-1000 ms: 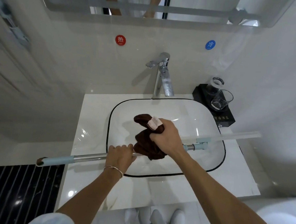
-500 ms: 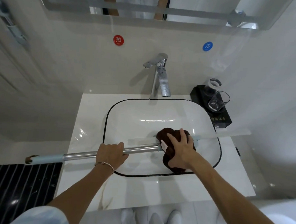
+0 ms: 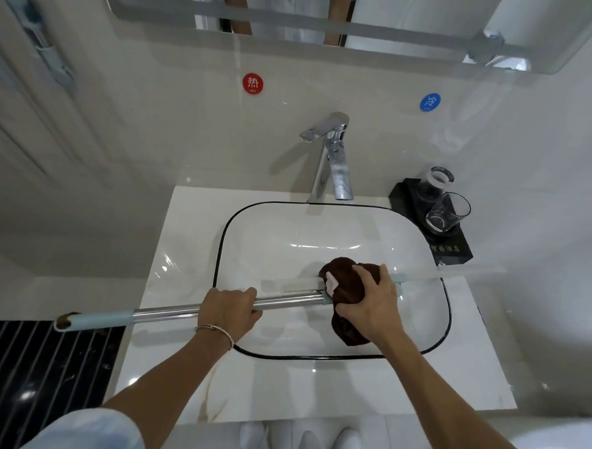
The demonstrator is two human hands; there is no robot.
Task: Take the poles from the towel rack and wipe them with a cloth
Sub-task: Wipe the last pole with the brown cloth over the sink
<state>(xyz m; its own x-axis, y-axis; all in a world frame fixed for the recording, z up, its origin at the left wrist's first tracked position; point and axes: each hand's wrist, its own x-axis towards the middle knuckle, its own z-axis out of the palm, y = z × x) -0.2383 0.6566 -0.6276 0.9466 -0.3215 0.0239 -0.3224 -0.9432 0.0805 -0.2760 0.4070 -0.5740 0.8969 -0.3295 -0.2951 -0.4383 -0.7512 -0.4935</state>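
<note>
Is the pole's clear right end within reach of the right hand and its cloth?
Probably yes: the right hand grips the brown cloth round the pole, and the clear end runs on rightward with nothing across it.

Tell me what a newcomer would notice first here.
A long metal pole is held over the white sink, gripped by the left hand. The right hand holds a dark brown cloth against it above the basin. A red sticker and a blue sticker sit on the wall above the chrome faucet.
</note>
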